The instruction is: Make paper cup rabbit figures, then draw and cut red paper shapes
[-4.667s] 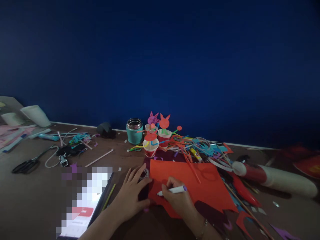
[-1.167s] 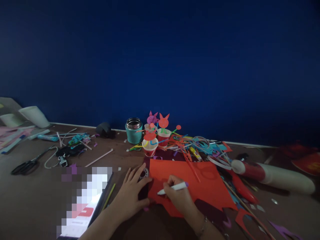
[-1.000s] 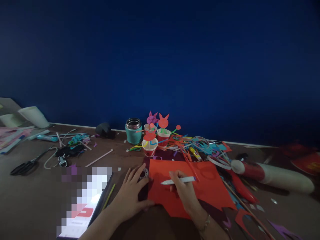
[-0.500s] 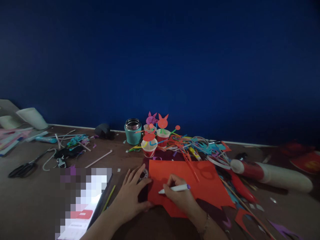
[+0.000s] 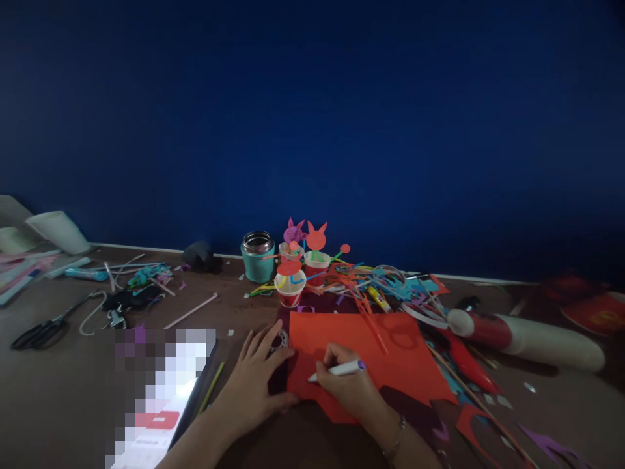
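Pinches slim white-and-purple plastic marker (image 5: pixel 348 368), likely light, stiff, near tip in right hand (image 5: pixel 349 387); spreads empty left hand (image 5: pixel 254 379) beside flat red paper sheet (image 5: pixel 398 371).

Brown tabletop (image 5: pixel 53 404). Near the far edge, left to right: a dark rounded object (image 5: pixel 199 255), an open turquoise jar (image 5: pixel 258 266), three upright paper cups (image 5: pixel 290 298) and a tangle of coloured strips (image 5: pixel 360 294). Farther from that edge, left to right: black-handled scissors (image 5: pixel 36 335), a lit-screened device (image 5: pixel 159 417), a yellow-green stick (image 5: pixel 211 389), an orange-red sheet (image 5: pixel 400 365) partly overlying a dark purple sheet (image 5: pixel 410 407), and a red-and-white cylinder (image 5: pixel 547 343) on its side.
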{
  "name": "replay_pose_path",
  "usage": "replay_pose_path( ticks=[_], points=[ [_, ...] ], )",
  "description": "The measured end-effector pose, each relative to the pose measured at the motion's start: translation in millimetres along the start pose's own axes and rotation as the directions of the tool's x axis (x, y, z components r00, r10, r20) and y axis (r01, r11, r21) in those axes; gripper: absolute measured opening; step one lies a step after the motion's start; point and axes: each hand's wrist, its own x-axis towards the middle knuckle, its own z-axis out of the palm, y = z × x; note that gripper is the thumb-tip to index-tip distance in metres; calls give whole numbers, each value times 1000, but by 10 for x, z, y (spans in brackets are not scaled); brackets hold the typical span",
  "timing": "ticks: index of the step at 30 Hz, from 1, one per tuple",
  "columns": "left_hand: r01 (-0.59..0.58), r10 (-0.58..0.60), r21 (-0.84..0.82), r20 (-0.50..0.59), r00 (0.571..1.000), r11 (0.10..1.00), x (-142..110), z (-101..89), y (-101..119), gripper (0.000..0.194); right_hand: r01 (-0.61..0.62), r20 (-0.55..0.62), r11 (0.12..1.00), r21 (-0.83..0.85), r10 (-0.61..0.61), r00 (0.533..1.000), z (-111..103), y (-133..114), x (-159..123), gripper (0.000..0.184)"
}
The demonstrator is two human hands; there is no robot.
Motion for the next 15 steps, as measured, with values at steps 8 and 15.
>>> replay_pose_path(
  ticks=[8,15],
  points=[
    [3,-3,13,-8,1000,1000,-2,-10,17,62,-36,-36,999,18,37,999,21,61,9,23],
    [30,-30,19,35,999,999,7,-28,26,62,-83,-43,991,104,88,995,2,-9,14,24]
  ],
)
